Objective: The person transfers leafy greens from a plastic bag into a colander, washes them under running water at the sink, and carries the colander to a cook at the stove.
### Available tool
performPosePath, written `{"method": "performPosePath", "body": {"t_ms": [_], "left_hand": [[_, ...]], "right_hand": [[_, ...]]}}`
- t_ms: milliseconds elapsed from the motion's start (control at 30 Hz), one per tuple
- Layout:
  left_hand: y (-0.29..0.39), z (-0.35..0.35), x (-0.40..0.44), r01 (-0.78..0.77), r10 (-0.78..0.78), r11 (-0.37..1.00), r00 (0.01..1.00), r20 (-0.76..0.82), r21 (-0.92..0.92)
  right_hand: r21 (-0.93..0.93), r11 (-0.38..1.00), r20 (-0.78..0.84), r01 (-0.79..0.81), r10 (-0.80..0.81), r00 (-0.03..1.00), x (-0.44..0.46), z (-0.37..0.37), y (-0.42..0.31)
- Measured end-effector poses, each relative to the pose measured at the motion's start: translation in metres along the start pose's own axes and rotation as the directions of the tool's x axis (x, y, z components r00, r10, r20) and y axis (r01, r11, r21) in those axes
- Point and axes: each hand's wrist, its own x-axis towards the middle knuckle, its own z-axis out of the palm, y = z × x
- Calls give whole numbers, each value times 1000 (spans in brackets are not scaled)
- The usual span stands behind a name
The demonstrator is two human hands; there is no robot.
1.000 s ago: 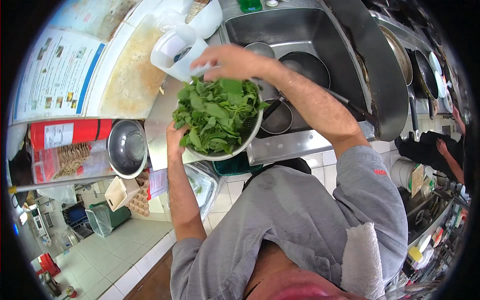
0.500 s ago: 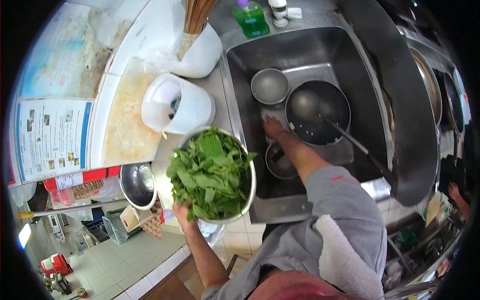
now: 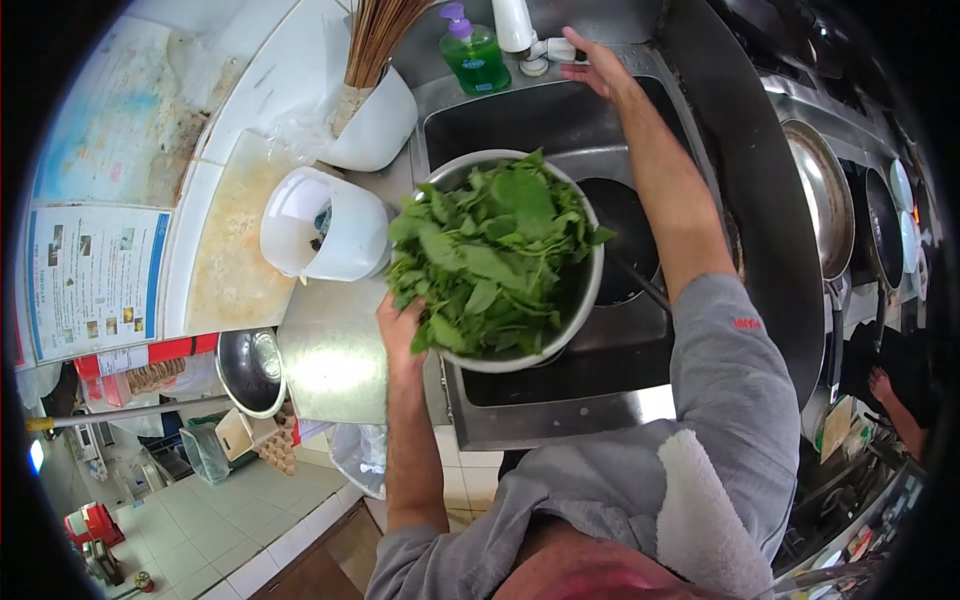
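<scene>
My left hand (image 3: pixel 402 325) grips the near-left rim of a metal bowl (image 3: pixel 592 290) heaped with green leaves (image 3: pixel 490 255). The bowl hangs over the left part of the sink (image 3: pixel 620 375), hiding much of what lies below. At the back of the sink, my right hand (image 3: pixel 600 68) is at the tap handle (image 3: pixel 560 50), thumb and fingers apart on either side of its end. Part of a black wok (image 3: pixel 628 235) shows in the sink beside the bowl, with a dark long handle (image 3: pixel 640 283) reaching out of it.
Green soap in a pump bottle (image 3: pixel 475 60) stands behind the sink. To the left are a white cut-open container (image 3: pixel 335 230) and another holding a stick brush (image 3: pixel 375 130). Pans (image 3: pixel 820 200) hang or rest at the right. A dark bowl (image 3: pixel 250 370) sits lower left.
My left hand has brought the bowl of leaves rightward and up over the sink. My right hand has left the sink's bottom and risen to the tap.
</scene>
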Motion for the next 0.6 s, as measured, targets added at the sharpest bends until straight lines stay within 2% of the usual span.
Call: {"method": "performPosePath", "body": {"t_ms": [67,100,200,233,267,300,333,367,400,467,533,600], "left_hand": [[-15,24,16,-21,18,998,998,56,55],[-21,35,23,-67,53,989,992,111,131],[-46,70,42,-84,75,994,989,130,65],[-50,81,45,-51,41,995,993,110,81],[-55,92,49,-45,36,996,993,112,78],[-63,102,55,-38,32,998,994,105,59],[-72,109,63,-31,27,999,995,100,39],[-79,114,72,-93,74,982,990,123,162],[-90,121,79,-90,71,984,989,128,154],[-116,131,98,-18,15,999,998,68,48],[-135,140,113,-36,34,996,999,36,77],[-132,154,111,-29,30,969,1000,0,245]], "right_hand": [[-142,968,199,-207,233,952,20,-6,-11],[-152,949,219,-275,304,927,30,-9,-9],[-140,959,304,-245,277,912,49,-12,2],[-186,976,303,-116,170,938,50,-14,6],[-191,974,299,-119,173,938,50,-15,9],[-443,879,306,175,-35,951,47,-16,11],[-644,637,368,424,-228,901,37,-12,8],[-739,513,325,436,-296,898,21,-9,7],[-746,505,324,435,-295,899,2,-7,10],[-769,344,266,538,-594,759,-30,-2,28],[-800,283,292,529,-587,755,-61,-3,52],[-874,136,416,467,-288,862,-86,-2,74]]}}
